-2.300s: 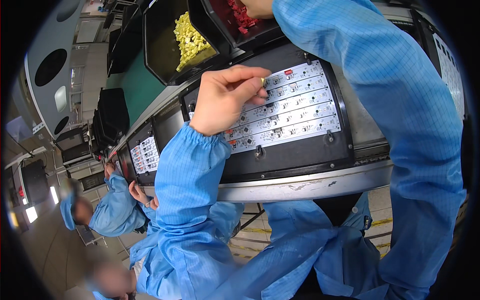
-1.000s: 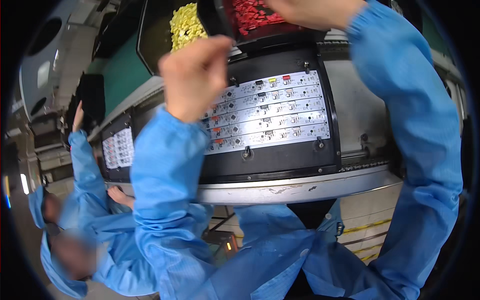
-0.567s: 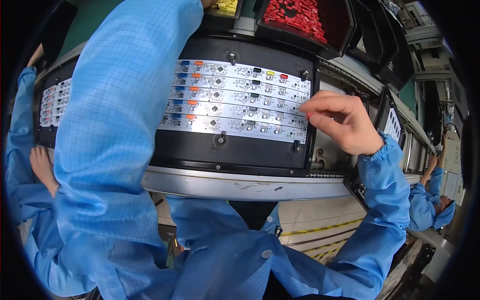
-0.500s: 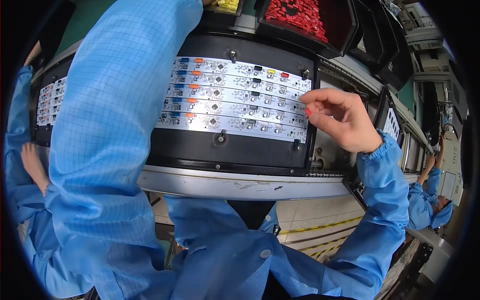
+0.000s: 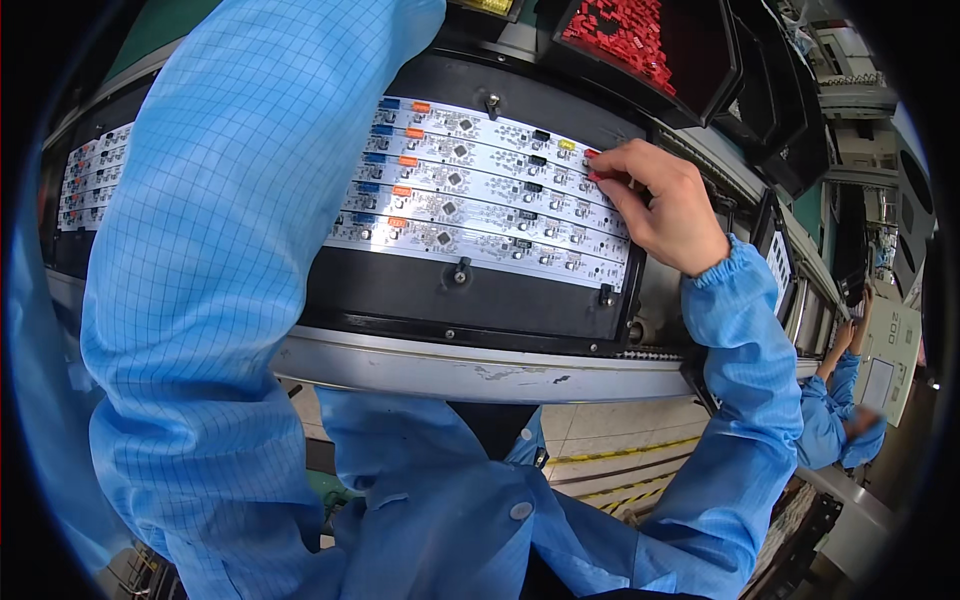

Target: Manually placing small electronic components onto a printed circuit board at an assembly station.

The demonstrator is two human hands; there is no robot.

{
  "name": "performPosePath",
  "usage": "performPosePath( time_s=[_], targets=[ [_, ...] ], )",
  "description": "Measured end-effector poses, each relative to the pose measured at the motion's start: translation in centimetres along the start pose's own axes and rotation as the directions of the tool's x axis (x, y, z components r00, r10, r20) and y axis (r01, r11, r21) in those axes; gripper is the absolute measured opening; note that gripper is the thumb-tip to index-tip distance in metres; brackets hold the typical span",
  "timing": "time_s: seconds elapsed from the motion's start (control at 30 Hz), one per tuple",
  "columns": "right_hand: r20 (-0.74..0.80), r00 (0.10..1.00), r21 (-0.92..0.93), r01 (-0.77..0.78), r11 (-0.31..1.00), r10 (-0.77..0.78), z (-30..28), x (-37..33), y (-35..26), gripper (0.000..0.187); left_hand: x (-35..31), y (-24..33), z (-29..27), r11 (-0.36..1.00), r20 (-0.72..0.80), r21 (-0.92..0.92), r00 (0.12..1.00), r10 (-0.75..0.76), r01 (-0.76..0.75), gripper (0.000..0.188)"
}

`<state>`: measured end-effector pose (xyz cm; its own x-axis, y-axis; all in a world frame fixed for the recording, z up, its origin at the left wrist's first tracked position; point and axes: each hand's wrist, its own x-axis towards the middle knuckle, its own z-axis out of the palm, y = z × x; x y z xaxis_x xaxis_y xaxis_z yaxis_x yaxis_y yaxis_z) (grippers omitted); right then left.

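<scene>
Black tray [image 5: 385, 290] under 5 white boards [image 5: 487, 183]; right hand [image 5: 660, 200] pinches seemingly blocky red part [image 5: 595, 176]; left hand unseen.

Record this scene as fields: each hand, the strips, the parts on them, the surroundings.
Right hand: pinching a red part by the second strip from the top; contact with it unclear
Left hand: out of view; left sleeve runs past the upper edge
Strips: five white circuit strips on a black fixture
Every strip: blue, orange and black parts
Top strip only: a yellow part
Bin: black bin holding loose red parts, beyond the fixture
</scene>
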<state>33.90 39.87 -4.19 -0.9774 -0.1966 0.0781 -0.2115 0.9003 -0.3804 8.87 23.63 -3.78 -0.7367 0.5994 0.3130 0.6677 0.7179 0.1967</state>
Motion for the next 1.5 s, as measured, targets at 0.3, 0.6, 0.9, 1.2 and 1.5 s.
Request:
performPosePath(
  time_s=[0.3, 0.6, 0.9, 1.2, 1.5],
  targets=[
    [0.011, 0.994, -0.06, 0.106, 0.993, -0.106, 0.3, 0.6, -0.6, 0.018, -0.5, -1.9, 0.2, 0.997, -0.154, 0.001, 0.985, 0.079, -0.08, 0.015],
    [-0.023, 0.984, -0.134, 0.172, 0.976, -0.177, -0.4, 0.7, -0.9, 0.025, -1.4, -2.2, -2.6, 0.983, -0.324, -0.147, 0.944, 0.056, -0.109, 0.018],
    [-0.204, 0.944, -0.461, 0.141, 0.876, -0.259, -6.1, 9.8, 1.2, 0.023, -14.0, 4.0, -7.7, 0.165, 0.17, -0.975, 0.979, 0.11, 0.15, 0.028],
    [0.0, 0.936, -0.421, -0.32, 0.849, 0.353, -3.4, 14.4, 1.8, 0.024, -15.8, 5.2, -8.0, -0.039, 0.402, -0.903, 0.874, 0.274, 0.427, 0.019],
    [-0.064, 0.929, -0.393, -0.359, 0.847, 0.365, -2.7, 16.1, 2.4, 0.03, -13.4, 5.8, -4.1, 0.629, 0.3, -0.768, 0.935, 0.191, 0.118, 0.013]
  ],
)
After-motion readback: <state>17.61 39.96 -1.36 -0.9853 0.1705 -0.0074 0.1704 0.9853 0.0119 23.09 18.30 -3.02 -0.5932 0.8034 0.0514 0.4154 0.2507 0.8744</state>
